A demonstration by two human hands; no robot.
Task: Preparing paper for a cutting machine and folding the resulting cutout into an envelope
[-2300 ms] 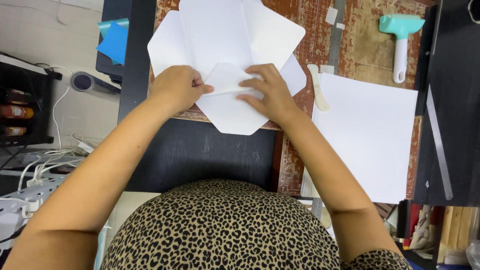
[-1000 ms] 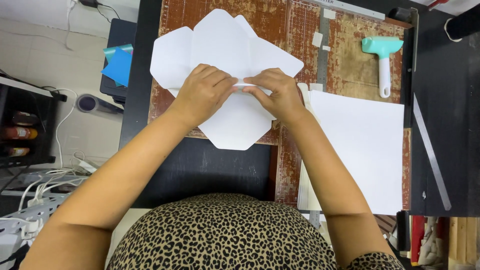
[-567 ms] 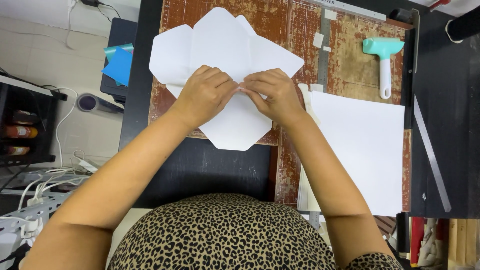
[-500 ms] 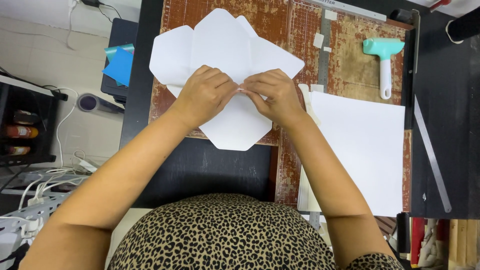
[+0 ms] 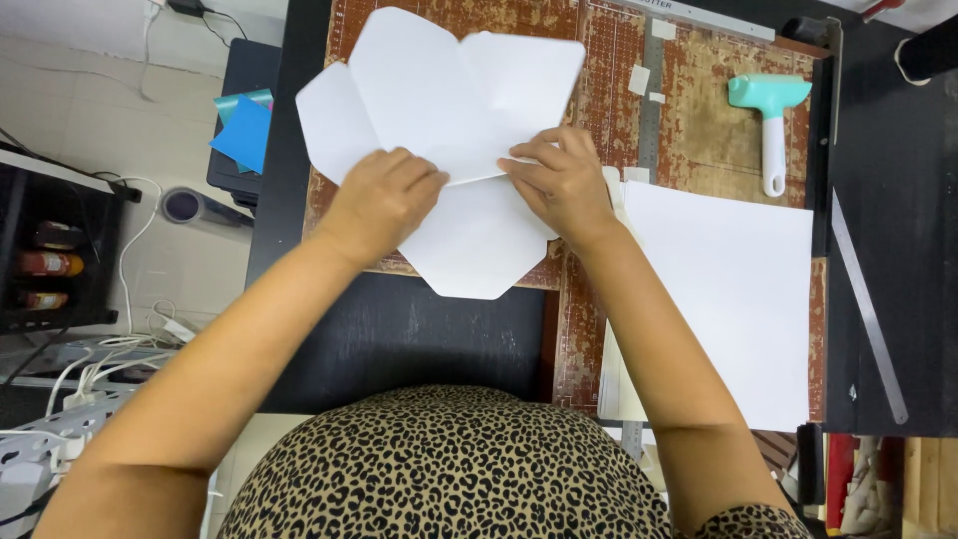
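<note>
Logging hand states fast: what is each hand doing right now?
Left hand: curled, knuckles up, pressing on the white cut-out paper sheet.
Right hand: fingers bent, pressing the same sheet's folded flap edge.

So around the work area there's a worn brown cutting mat (image 5: 699, 120) on a black table (image 5: 399, 339). A teal-headed roller with a white handle (image 5: 770, 125) lies near the mat's top right corner, and a big plain white sheet (image 5: 728, 299) sits just below it. A metal ruler (image 5: 870, 309) lies slanted on the dark surface to the right. Off to the left, blue paper scraps (image 5: 242, 130) on a dark stand, plus white cables (image 5: 90, 369) on the floor.
</note>
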